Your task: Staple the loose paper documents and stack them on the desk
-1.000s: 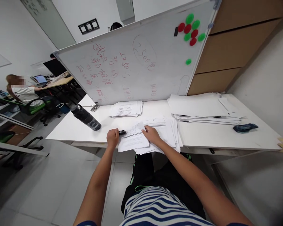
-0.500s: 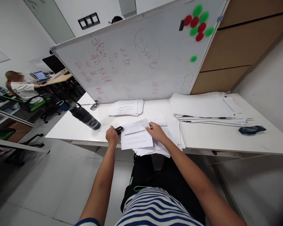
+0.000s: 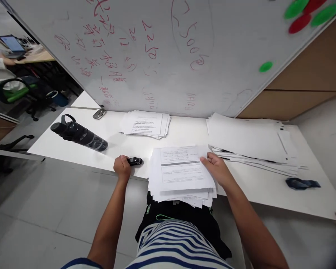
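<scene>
My left hand [image 3: 122,166] is closed around the rear of a black stapler [image 3: 134,161], just above the table's front edge. The stapler's nose points right, towards the papers. My right hand [image 3: 217,169] pinches the right edge of a printed sheet [image 3: 182,168] between thumb and fingers. That sheet lies over a loose stack of papers [image 3: 168,196], whose lower edges overhang the front of the table. Whether the pinch takes in more than one sheet is hidden. Farther back, a second, smaller pile of printed pages [image 3: 145,123] rests on the tabletop.
On the white table [image 3: 123,144], a dark bottle [image 3: 82,135] stands at left, near a computer mouse [image 3: 99,114]. Large paper sheets [image 3: 246,136] and a dark blue object [image 3: 302,183] occupy the right. Behind rises a whiteboard [image 3: 162,82]. A person [image 3: 0,71] sits far left.
My right hand has carried the printed sheet rightwards, away from the stapler and over the stack. The stapler stays in my left hand. The view has tilted down and come closer to the table.
</scene>
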`<state>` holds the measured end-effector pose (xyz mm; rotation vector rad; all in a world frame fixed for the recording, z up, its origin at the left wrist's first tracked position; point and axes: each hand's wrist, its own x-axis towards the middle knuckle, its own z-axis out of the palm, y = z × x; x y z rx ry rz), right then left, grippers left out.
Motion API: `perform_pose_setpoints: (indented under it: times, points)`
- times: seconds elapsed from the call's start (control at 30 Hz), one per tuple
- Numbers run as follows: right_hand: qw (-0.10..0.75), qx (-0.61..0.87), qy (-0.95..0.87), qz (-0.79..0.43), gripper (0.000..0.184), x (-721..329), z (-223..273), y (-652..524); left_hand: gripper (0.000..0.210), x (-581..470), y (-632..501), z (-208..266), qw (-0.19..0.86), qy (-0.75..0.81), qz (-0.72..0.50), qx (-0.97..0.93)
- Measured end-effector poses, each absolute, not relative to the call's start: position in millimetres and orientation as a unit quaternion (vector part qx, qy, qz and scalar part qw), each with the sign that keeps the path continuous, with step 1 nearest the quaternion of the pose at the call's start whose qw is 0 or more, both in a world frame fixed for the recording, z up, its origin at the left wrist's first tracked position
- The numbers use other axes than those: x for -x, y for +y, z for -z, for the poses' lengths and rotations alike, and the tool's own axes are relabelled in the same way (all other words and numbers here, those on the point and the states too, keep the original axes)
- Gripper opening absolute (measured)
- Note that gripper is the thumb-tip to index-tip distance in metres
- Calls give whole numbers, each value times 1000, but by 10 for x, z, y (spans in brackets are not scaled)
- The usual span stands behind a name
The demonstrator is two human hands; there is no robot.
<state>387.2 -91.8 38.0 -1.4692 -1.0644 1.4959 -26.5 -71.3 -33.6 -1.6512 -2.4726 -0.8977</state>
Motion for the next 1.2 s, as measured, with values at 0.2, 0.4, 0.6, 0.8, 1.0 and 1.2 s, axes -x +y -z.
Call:
perform_pose_setpoints:
  times: [0.2, 0.4, 0.6, 0.8, 1.0, 1.2]
  points:
    - [401, 567, -422, -583, 41, -4035, -160, -987, 47, 282, -689, 354, 27, -797, 313, 516]
    - [448, 555, -420, -562, 44, -4070, -68, -1133, 48, 244, -675, 355, 52, -790, 293, 536]
    - [475, 561, -408, -542, 49, -4017, -77, -1374, 46, 221, -651, 365, 88, -794, 228, 557]
    - [497, 572, -398, -517, 49, -3996, -142, -1432, 48, 237, -627, 400, 115, -787, 223, 563]
    - [205, 750, -572, -261, 57, -3874, -287, -1342, 52, 246, -639, 420, 113, -784, 231, 565]
    - [99, 823, -547, -112, 60, -4152, -170, -1278, 55, 216, -612, 389, 115, -782, 228, 569]
